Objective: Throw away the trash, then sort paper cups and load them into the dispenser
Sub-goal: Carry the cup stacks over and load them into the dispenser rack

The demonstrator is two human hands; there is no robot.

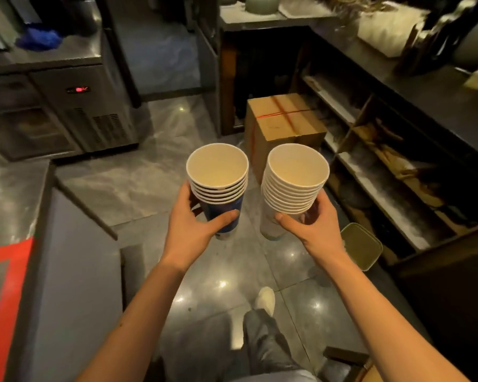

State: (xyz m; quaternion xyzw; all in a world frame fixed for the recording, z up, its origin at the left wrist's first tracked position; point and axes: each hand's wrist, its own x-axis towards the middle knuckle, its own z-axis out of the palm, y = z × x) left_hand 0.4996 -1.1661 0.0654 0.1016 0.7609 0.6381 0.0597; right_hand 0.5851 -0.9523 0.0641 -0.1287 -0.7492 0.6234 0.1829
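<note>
I hold two stacks of nested paper cups upright over the floor, side by side and almost touching at the rims. My left hand [189, 230] grips the stack of dark blue cups [218, 186], several deep, around its side. My right hand [313, 226] grips the stack of white cups [294, 186], also several deep and a little taller in rims. Both stacks open upward and look empty inside. No dispenser or trash bin is clearly in view.
A taped cardboard box [283, 119] stands on the floor ahead. Open shelves [384, 177] under a dark counter run along the right. A pale green lid-like square [362, 245] lies by the shelves. A steel counter [14, 205] is at my left, a fridge unit [66, 114] beyond.
</note>
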